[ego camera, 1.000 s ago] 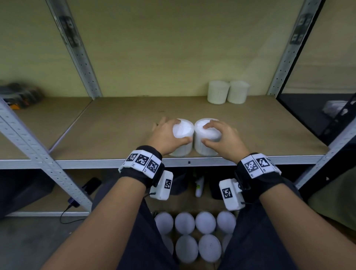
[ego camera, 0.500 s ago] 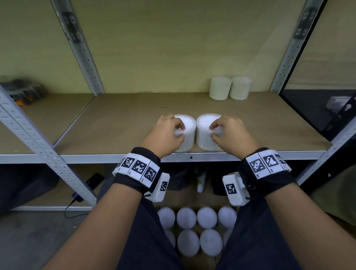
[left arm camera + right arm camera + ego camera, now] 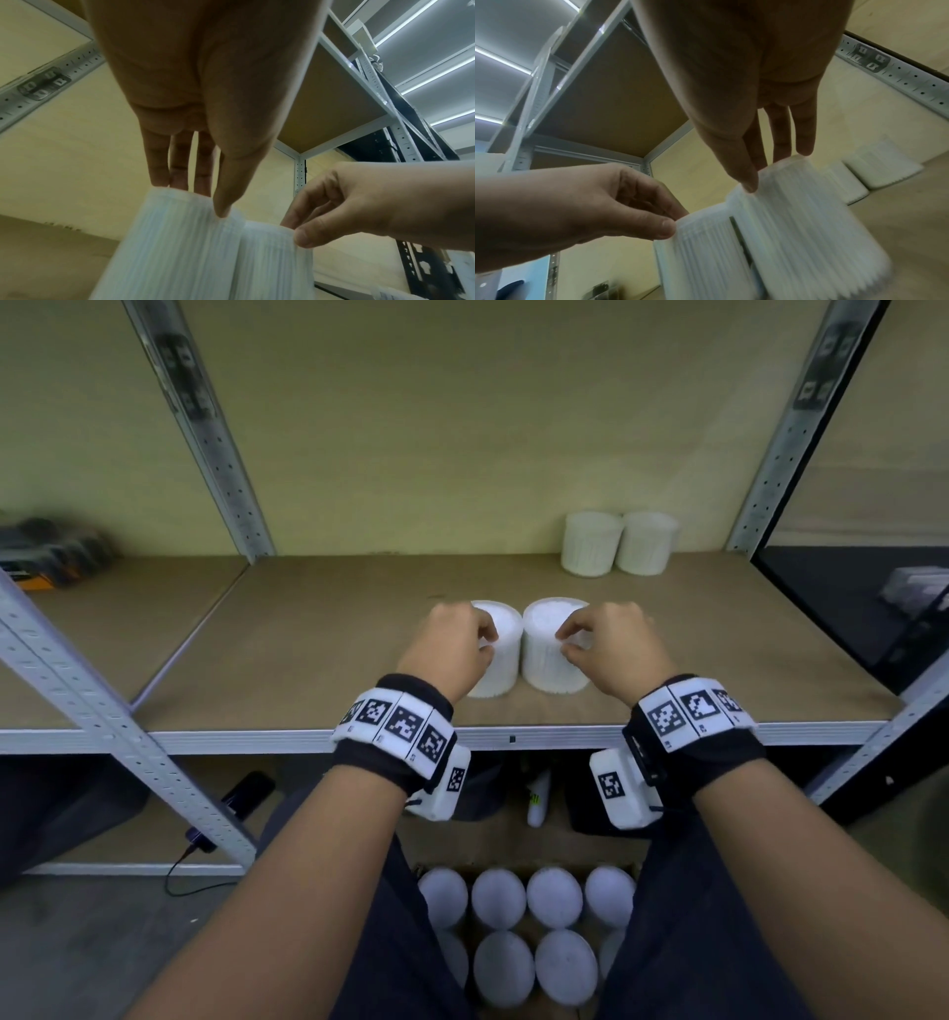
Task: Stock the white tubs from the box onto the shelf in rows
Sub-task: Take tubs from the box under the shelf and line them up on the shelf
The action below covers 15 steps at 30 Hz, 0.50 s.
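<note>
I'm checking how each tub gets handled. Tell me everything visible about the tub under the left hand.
The left tub is a white, ribbed, plastic-looking cylinder with a flat top. It stands upright on the brown shelf, touching or nearly touching the right tub. The left hand pinches its top rim with fingertips and thumb.

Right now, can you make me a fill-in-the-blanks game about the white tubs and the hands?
1. At the back of the shelf stand ___ white tubs.
2. The left hand and right hand each pinch the top rim of ___ tub.
3. The two tubs under the hands stand side by ___.
4. The tubs in the box below are ___ in colour.

Missing words: two; one; side; white
</note>
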Motion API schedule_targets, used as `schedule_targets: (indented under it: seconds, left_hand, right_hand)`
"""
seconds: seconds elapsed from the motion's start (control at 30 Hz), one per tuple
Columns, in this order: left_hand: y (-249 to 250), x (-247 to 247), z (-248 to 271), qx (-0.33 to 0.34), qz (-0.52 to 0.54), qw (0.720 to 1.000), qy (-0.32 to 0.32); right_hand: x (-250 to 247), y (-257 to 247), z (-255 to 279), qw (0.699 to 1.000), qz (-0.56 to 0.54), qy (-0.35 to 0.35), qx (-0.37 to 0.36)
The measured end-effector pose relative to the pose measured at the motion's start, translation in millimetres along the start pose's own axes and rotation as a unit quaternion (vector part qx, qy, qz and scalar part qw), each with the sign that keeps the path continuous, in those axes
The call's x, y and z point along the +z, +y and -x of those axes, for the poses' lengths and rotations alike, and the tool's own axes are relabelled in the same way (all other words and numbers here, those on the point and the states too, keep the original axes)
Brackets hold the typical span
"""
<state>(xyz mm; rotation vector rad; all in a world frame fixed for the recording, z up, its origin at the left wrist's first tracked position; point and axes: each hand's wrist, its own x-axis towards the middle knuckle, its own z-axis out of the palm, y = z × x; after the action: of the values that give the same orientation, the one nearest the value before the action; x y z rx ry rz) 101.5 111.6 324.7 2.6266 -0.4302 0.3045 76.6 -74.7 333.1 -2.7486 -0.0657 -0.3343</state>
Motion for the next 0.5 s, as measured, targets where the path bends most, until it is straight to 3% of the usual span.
schedule_targets:
  seconds: [0.5]
  left_hand:
    - [-20.2, 26.0, -118.0, -0.06, 0.064, 0.996, -0.012]
  right_hand:
    - [26.0, 23.3, -120.0, 0.999, -0.015, -0.001, 0.037]
